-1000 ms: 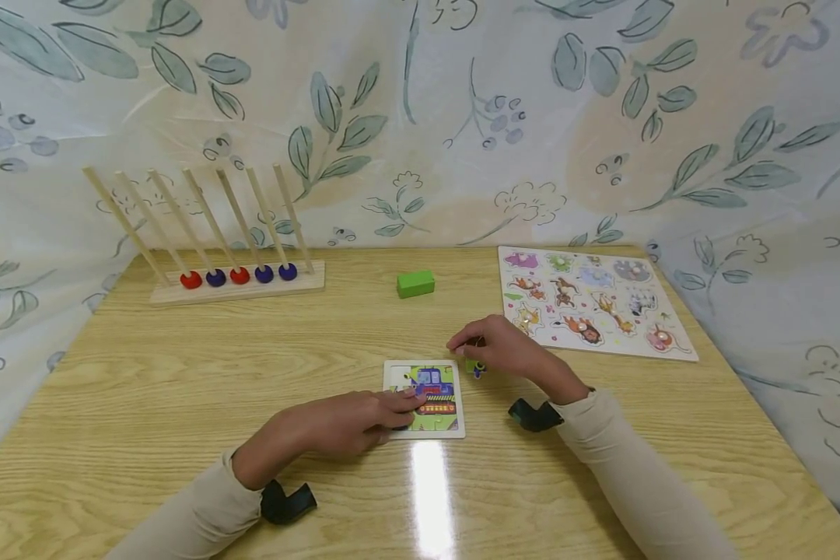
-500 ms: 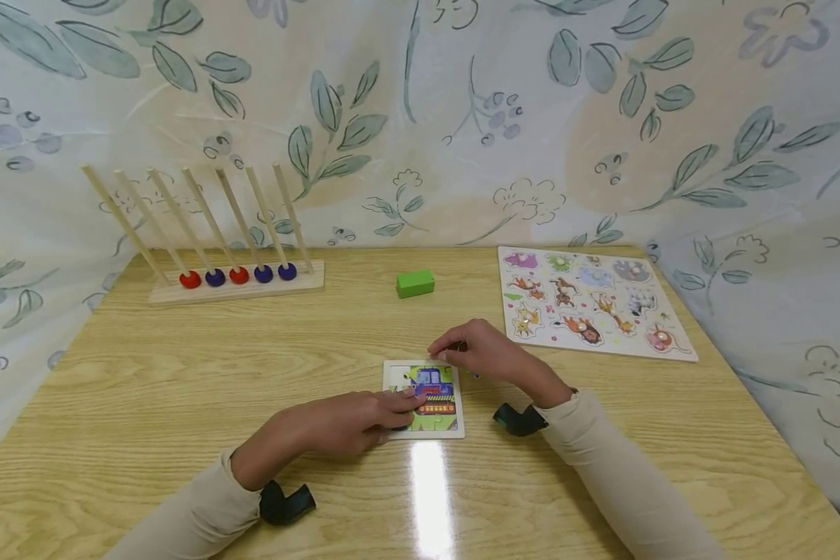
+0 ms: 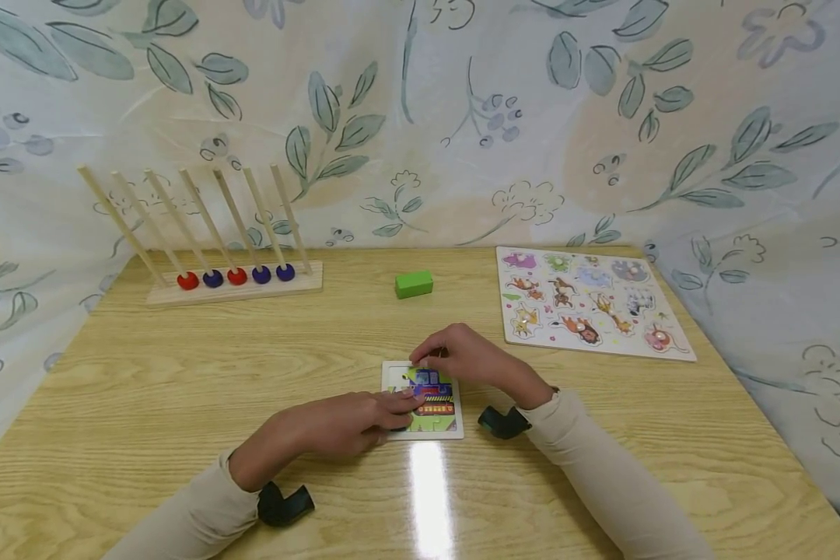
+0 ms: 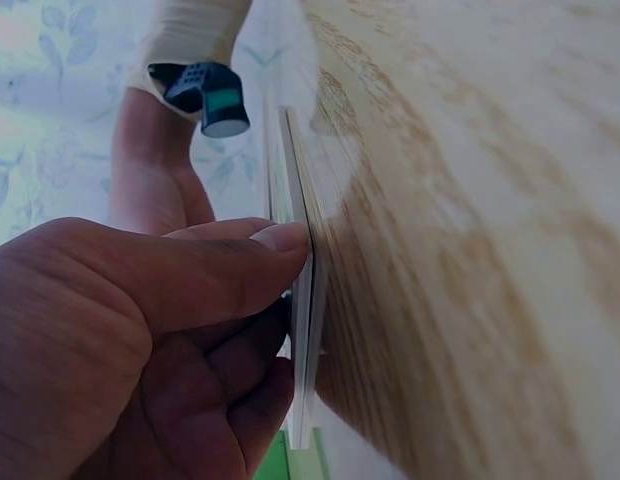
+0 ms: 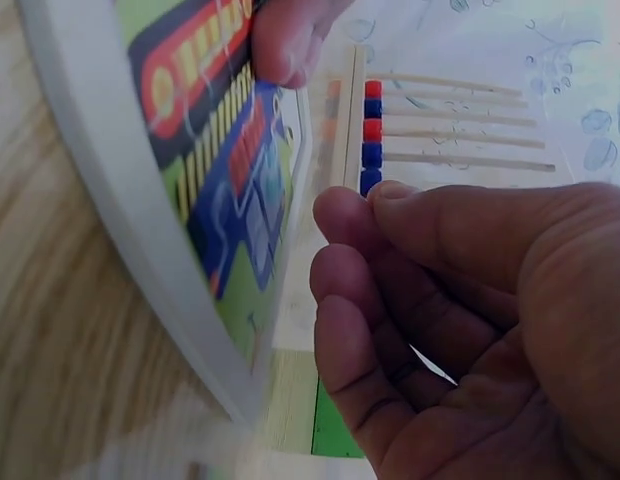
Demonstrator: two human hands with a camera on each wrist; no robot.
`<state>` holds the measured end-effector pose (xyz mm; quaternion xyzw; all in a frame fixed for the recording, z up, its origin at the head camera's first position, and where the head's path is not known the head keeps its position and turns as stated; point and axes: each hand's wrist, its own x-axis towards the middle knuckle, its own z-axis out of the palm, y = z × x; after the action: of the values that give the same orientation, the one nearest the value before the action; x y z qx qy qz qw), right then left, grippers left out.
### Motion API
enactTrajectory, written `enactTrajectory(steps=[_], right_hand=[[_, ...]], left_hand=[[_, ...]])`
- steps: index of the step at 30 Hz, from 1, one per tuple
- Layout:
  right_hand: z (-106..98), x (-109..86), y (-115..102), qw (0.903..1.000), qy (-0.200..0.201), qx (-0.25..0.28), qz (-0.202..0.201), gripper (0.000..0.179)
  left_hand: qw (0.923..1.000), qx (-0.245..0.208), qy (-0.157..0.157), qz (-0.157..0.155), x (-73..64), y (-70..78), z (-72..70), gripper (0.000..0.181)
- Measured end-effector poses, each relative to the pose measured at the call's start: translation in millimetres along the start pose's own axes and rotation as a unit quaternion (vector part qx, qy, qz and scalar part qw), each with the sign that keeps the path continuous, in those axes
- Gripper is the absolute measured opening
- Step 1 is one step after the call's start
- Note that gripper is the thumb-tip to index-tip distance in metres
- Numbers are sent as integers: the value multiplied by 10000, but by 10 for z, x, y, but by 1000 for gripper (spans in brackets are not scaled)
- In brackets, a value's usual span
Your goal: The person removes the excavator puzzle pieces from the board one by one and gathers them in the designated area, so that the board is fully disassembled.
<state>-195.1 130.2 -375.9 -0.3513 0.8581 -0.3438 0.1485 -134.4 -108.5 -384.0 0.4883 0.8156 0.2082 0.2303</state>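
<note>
A small square jigsaw puzzle in a pale frame lies mid-table, showing a blue and red tracked vehicle on green. Pale backing shows at its upper left. My left hand holds the puzzle by its left side, fingers over the picture; in the left wrist view the thumb presses its edge. My right hand is over the puzzle's top right, its fingertips close to the top rim. In the right wrist view thumb and index finger meet at the tips; I cannot tell whether a piece is between them.
Behind the puzzle sits a green block. A wooden rack with upright rods and red and blue beads stands at the back left. An animal peg puzzle board lies at the back right, before a patterned cloth.
My right hand has moved left along the puzzle's top edge. A small green and blue piece beside the puzzle has passed out of sight. The left hand stays put.
</note>
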Motion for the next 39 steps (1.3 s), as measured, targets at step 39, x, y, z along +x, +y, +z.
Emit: enactTrajectory(steps=[39], right_hand=[[93,120,-54,9996,-272,28,3,17]], left_hand=[[9999,135,22,83,-10,2,-7,41]])
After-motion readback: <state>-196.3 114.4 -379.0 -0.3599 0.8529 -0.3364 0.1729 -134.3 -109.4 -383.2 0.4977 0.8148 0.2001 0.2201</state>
